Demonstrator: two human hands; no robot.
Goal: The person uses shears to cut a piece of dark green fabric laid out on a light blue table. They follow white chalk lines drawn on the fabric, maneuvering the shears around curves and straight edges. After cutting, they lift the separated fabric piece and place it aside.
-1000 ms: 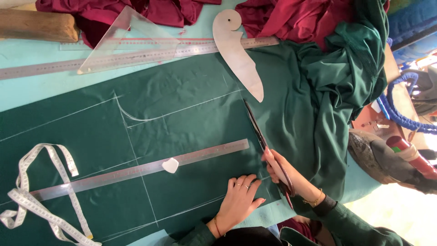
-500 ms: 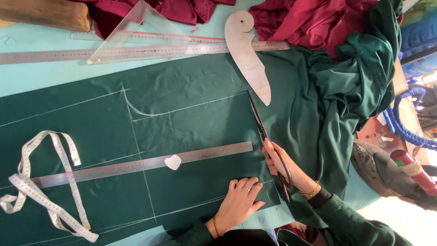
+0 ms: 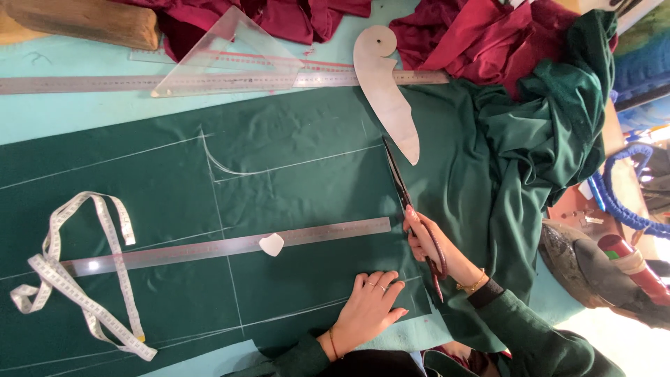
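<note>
Dark green fabric [image 3: 293, 195] marked with white chalk lines lies flat on a turquoise table [image 3: 84, 115]. My right hand [image 3: 433, 244] grips long scissors [image 3: 405, 199], blades pointing away from me along the cloth beside the metal ruler's end. My left hand [image 3: 370, 307] rests flat on the fabric near the front edge, fingers spread, holding nothing. A long metal ruler [image 3: 230, 244] lies across the cloth with a small white piece of chalk [image 3: 271, 244] on it.
A white tape measure [image 3: 84, 279] loops at the left. A curved pattern template [image 3: 384, 91], a clear set square [image 3: 223, 59] and a second long ruler [image 3: 77, 84] lie at the back. Maroon cloth [image 3: 460, 35] and bunched green cloth [image 3: 558, 119] pile at the right.
The view has shifted slightly. My right hand and the scissors have edged forward along the cloth; my left hand stays pressed flat in about the same spot.
</note>
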